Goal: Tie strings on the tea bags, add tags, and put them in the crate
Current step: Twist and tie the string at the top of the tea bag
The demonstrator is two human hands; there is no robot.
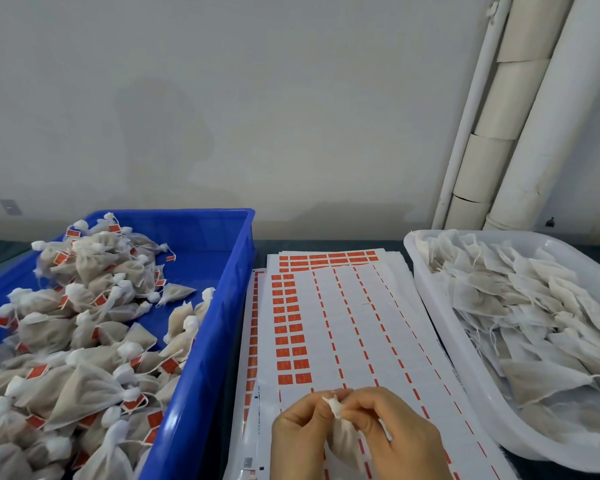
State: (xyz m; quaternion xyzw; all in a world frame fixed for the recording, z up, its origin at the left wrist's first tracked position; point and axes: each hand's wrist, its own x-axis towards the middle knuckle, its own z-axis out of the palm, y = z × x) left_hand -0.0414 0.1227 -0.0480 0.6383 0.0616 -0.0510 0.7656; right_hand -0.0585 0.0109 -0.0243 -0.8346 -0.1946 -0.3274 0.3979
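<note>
Pinched at the gathered neck between the fingertips (321, 398) of both hands: one white tea bag (343, 436), hanging down between the palms, its body partly hidden behind the right hand (404, 434). Left hand (298, 433) curled, thumb and forefinger closed on the crumpled top. Right hand curled likewise, grasping the same neck from the other side. Too small and blurred to tell whether any string sits at the neck.

Directly beneath the fingers and stretching away beyond them: stacked tag sheets (347, 323), white with orange tags. Most columns already stripped bare. Two full columns just left of and beyond the fingertips, a few full rows at the far end.

Left of the fingers, just beside the sheets: blue crate (219, 317), its near wall standing well above sheet level. Heaped inside, towards the left and near part, tied and tagged bags (84, 341), with bare blue floor at the far right corner.

Right of the fingers: white tray (444, 327), rounded rim right against the sheets' edge, filled with flat untied bags (534, 306).

Open room: only the flat lane of sheets ahead of the fingers, hemmed between crate wall and tray rim. Past its far end, a dark strip of table (326, 244), then a pale wall (222, 116), with pipes (520, 116) behind the tray.
</note>
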